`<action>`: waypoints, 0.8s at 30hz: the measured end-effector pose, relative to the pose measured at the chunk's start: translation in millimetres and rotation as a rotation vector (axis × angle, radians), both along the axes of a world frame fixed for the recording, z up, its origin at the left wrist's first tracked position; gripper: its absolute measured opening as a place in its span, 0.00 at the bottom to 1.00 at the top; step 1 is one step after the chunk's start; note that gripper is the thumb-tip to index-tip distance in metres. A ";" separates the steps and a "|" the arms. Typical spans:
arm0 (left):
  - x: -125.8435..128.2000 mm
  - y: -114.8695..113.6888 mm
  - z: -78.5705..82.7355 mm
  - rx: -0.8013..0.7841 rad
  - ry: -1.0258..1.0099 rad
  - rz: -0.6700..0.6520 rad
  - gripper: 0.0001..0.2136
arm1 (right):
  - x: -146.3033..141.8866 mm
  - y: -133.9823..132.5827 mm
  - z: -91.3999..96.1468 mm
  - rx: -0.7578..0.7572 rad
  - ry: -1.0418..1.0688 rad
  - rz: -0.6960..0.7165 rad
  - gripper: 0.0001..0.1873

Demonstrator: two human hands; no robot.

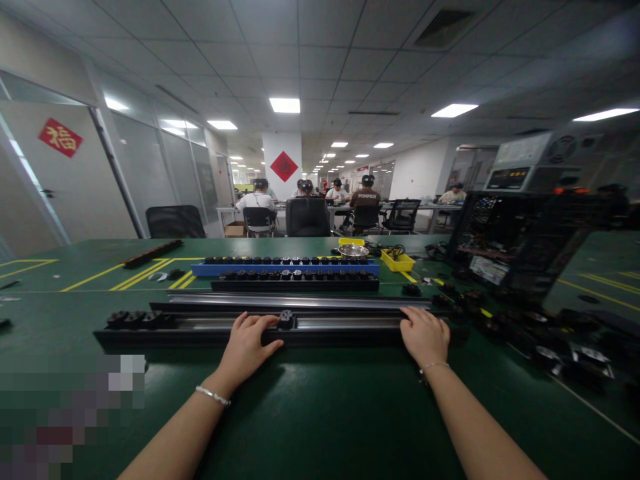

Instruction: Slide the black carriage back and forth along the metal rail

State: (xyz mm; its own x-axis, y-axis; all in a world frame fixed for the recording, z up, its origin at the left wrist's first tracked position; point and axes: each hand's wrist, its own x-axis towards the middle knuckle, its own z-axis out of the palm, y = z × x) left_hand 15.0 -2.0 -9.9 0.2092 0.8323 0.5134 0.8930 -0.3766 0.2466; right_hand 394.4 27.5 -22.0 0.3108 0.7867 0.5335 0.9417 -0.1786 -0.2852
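A long black power strip housing [345,337], an open channel with a bright metal inside, lies across the green table in front of me. My left hand [249,347] grips it left of centre, fingers over the top and thumb on the near side. Just beside those fingertips, a single black socket module [286,320] sits in the channel. Several more socket modules [143,320] are grouped at the housing's left end. Toward the right end, my right hand [425,335] is closed over the housing, its fingers curled over the top.
Directly behind lies another long channel [300,301]. Farther back are a black strip [320,285] and a blue strip [200,269] of socket modules, a metal bowl [353,251] and a yellow tray [397,261]. An open computer case [515,233] and loose black parts [545,340] are right. People sit beyond.
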 end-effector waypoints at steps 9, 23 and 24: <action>4.3 -1.2 -1.3 -0.021 0.033 -0.058 0.21 | -2.9 -3.2 2.8 0.010 0.002 -0.010 0.22; 11.1 -6.4 2.4 -0.053 0.048 -0.129 0.23 | -3.1 -1.4 -0.2 0.053 -0.007 -0.018 0.22; 11.7 -6.7 2.5 -0.057 0.048 -0.130 0.23 | -2.8 -1.1 -0.4 0.054 -0.006 -0.016 0.22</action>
